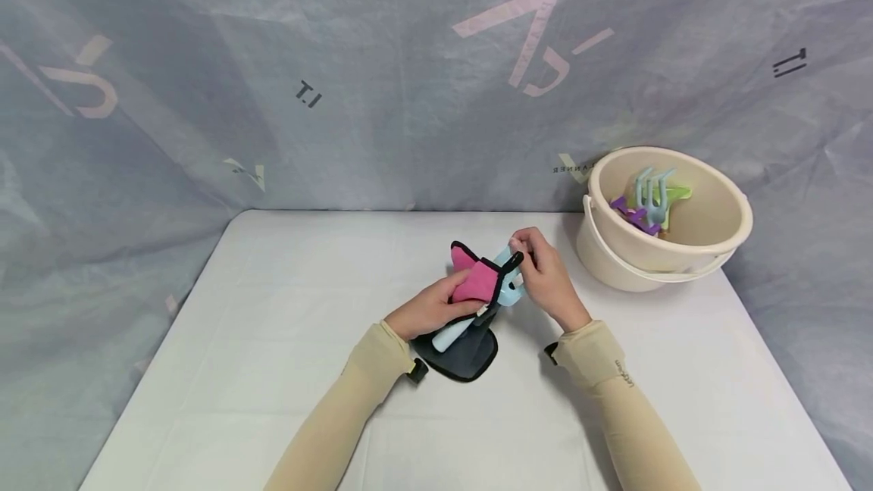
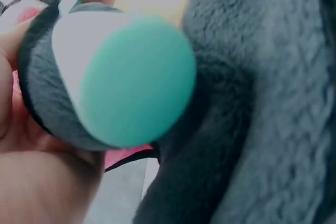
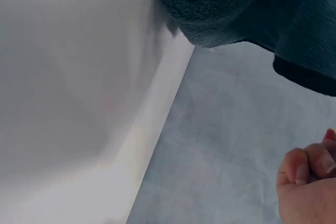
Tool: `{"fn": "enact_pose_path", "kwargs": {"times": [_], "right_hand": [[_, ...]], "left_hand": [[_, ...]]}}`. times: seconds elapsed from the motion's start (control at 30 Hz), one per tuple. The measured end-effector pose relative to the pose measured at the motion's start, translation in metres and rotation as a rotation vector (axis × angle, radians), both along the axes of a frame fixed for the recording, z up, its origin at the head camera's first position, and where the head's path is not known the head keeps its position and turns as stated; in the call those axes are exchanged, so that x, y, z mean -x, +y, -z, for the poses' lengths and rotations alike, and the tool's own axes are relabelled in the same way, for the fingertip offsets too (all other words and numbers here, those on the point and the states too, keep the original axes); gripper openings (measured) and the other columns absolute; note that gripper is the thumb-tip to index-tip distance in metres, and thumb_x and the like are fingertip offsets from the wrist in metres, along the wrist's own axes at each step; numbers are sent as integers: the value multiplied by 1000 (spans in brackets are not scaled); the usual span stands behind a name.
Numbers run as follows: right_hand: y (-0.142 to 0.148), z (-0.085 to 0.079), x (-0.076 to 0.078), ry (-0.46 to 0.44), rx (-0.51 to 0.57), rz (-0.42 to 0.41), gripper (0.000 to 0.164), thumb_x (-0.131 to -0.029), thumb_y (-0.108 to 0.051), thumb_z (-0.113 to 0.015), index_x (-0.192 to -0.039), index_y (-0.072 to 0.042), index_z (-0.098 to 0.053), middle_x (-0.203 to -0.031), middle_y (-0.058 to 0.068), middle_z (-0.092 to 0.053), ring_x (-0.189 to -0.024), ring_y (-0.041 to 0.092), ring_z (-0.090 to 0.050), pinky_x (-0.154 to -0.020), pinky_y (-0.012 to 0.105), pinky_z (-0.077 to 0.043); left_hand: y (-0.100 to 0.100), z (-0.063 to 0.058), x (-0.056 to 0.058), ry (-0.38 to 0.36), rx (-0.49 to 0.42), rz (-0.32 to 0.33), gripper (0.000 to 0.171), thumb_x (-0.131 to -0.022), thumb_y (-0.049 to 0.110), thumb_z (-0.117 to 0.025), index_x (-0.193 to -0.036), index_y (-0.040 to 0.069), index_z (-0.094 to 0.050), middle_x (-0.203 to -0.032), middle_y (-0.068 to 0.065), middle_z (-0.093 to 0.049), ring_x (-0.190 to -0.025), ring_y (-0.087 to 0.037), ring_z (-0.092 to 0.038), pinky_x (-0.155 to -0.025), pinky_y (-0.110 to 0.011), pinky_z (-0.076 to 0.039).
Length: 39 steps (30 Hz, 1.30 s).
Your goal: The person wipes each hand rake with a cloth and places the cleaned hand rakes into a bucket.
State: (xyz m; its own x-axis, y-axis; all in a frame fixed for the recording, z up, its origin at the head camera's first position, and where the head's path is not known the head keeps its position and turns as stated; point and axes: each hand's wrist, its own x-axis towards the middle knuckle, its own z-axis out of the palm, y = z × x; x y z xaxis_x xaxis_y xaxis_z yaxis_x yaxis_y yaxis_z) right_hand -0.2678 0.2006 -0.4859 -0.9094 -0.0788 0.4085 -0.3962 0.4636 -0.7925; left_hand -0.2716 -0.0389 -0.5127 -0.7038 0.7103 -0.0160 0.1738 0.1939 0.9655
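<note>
My left hand (image 1: 436, 308) grips a pink and dark grey fleecy cloth (image 1: 477, 283) with black edging. The cloth lies folded round a light blue tool (image 1: 511, 290), whose pale handle (image 1: 450, 336) sticks out toward me. In the left wrist view the handle's round teal end (image 2: 139, 82) faces the camera, with grey fleece round it. My right hand (image 1: 546, 275) pinches the tool's far upper part beside a black loop on the cloth. Curled fingers (image 3: 315, 163) show in the right wrist view, but their contact is out of sight there. The tool's exact kind is partly hidden.
Two stacked cream buckets (image 1: 671, 248) stand at the table's back right. Inside lie a light blue toy rake (image 1: 653, 199) and green and purple pieces. A white cloth covers the table (image 1: 286, 324); a grey printed sheet (image 1: 368, 97) hangs behind.
</note>
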Motion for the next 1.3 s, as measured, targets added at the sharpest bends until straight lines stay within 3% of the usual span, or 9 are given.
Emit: {"fn": "enact_pose_path", "kwargs": {"times": [0.17,0.37,0.57,0.73,0.87,1.03,1.17,1.3], "right_hand": [[6,-1,0,5,58,54,20,-111,-17,-50,-114,1,-58,-78,3,-51,-67,10,-47,-63,22,-39],[10,-5,-1,66,90,133,21,-110,-15,-51,-113,3,-60,-76,3,-51,-67,9,-46,-62,21,-37],[9,-11,-1,101,133,218,20,-109,-11,-51,-112,7,-60,-78,-2,-48,-68,5,-42,-64,20,-34],[10,-18,-3,97,237,233,23,-110,-5,-46,-112,16,-55,-78,-4,-45,-68,3,-40,-66,19,-34],[13,-22,-4,120,298,292,24,-110,-6,-45,-113,16,-54,-76,-7,-45,-67,2,-40,-65,19,-33],[15,-20,-5,184,281,384,26,-111,-14,-48,-113,11,-56,-79,-12,-48,-68,2,-43,-65,20,-35],[14,-19,-6,332,254,382,28,-110,-16,-48,-112,11,-54,-77,-8,-50,-66,3,-44,-62,19,-35],[9,-16,-8,515,186,386,35,-107,-23,-48,-111,12,-55,-76,3,-46,-65,2,-38,-61,16,-31]], "left_hand": [[-5,-1,2,7,24,43,33,-102,15,-68,-132,16,-57,-118,-2,-65,-107,-16,-59,-96,-28,-48],[-10,-5,4,75,42,50,26,-102,13,-67,-125,14,-58,-111,-2,-66,-101,-15,-61,-91,-26,-50],[-12,-5,8,158,17,-9,31,-100,9,-69,-129,14,-62,-120,-5,-69,-104,-14,-64,-95,-28,-54],[-13,-5,10,153,-14,-136,25,-97,4,-71,-121,11,-68,-115,-7,-68,-99,-14,-60,-87,-26,-53],[-13,-1,14,68,-113,-262,22,-97,0,-69,-120,3,-69,-115,-14,-67,-98,-14,-60,-86,-25,-53],[-10,7,14,-161,-295,-456,27,-102,7,-65,-128,0,-66,-121,-9,-68,-103,-12,-62,-89,-22,-53],[-4,6,10,-323,-476,-610,26,-105,14,-61,-128,1,-63,-115,-3,-66,-101,-9,-61,-84,-20,-53],[0,1,6,-371,-567,-714,23,-104,12,-62,-125,2,-63,-111,1,-66,-99,-8,-61,-83,-20,-53]]}}
